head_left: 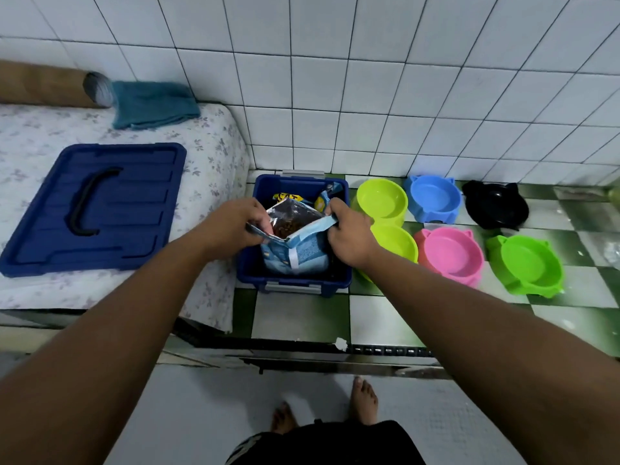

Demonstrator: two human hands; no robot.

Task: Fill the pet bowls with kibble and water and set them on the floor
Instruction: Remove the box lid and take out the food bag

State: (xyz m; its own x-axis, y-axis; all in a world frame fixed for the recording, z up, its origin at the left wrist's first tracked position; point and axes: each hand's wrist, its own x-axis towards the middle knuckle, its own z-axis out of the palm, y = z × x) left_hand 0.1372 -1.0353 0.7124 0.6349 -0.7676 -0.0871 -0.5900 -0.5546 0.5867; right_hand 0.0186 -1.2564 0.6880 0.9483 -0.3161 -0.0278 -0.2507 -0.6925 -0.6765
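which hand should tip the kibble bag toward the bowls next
Probably the right hand: it grips the bag edge nearest the empty bowls. The left hand is on the far side.

Light-blue kibble bag point(297, 253) upright inside a dark blue bin, mouth pulled open, brown kibble point(285, 226) visible within. Six empty bowls on checkered floor to the right, in two rows: lime bowl point(381, 199), blue bowl point(432, 198), black bowl point(495, 206) behind; second lime bowl point(397, 245), pink bowl point(451, 256), green bowl point(526, 266) in front.

both hands point(231, 224) spread kibble bag point(295, 250) open.
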